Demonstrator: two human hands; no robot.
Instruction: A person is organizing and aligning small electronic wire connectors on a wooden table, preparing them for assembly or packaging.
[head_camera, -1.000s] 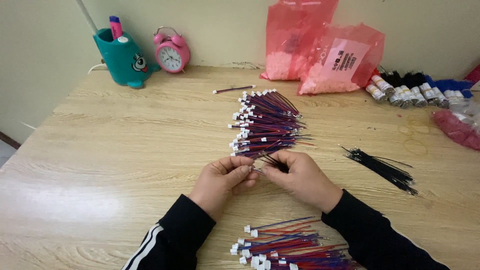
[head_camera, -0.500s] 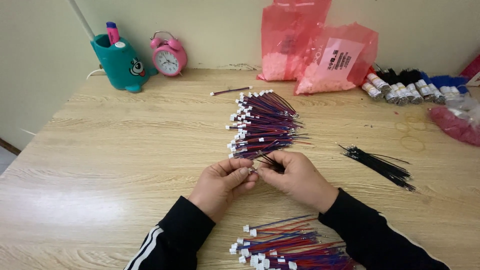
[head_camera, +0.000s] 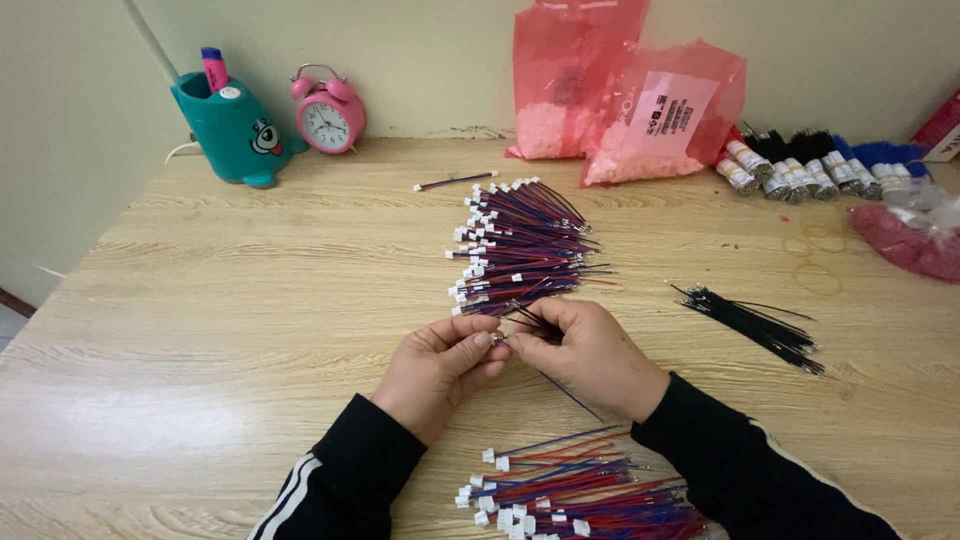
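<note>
My left hand (head_camera: 440, 367) and my right hand (head_camera: 583, 353) meet at the fingertips over the wooden table (head_camera: 230, 320). Together they pinch a small white connector with thin wires (head_camera: 500, 341); a dark wire trails down under the right hand. Just beyond the fingers lies a fanned pile of red and blue wires with white connectors (head_camera: 520, 250). A second pile of the same wired connectors (head_camera: 570, 490) lies between my forearms near the table's front edge. Both sleeves are black, with white stripes.
A bundle of black wires (head_camera: 755, 325) lies to the right. At the back stand a teal pen holder (head_camera: 228, 125), a pink alarm clock (head_camera: 327, 112), two pink plastic bags (head_camera: 640, 100) and rolls of wire bundles (head_camera: 810, 175). One loose wire (head_camera: 455, 181) lies apart.
Both hands stay pinched together at the same spot by the wire pile; only the view has shifted slightly.
</note>
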